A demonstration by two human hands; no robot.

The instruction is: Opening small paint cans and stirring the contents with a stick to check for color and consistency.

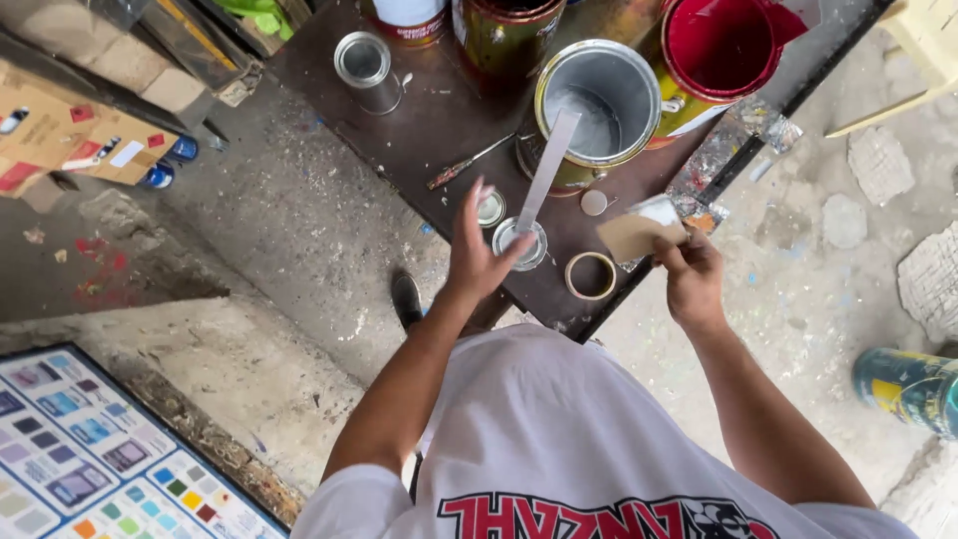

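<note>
Left hand (479, 255) pinches flat stir stick (547, 170) tilted toward 1 o'clock; right hand (689, 274) grips brown card (631, 237). Four paint cans, two small lids.

— What is the person wearing, seen from above?

— A white short-sleeved T-shirt (559, 429). The fabric looks loose, with soft folds running down the chest, and the sleeves end high on the upper arms.

— Any markings on it?

— Yes, a printed design (609, 517) at the lower edge of the view: large red block letters with dark outlines, beside a small black-and-white figure. It is cut off by the frame.

— And the arms?

— Both forearms are bare below the sleeves. The left hand (479, 255) and the right hand (692, 279) wear no gloves, and no watch, ring or bracelet shows.

— Footwear?

— One dark shoe (406, 299) shows below the table edge.
</note>
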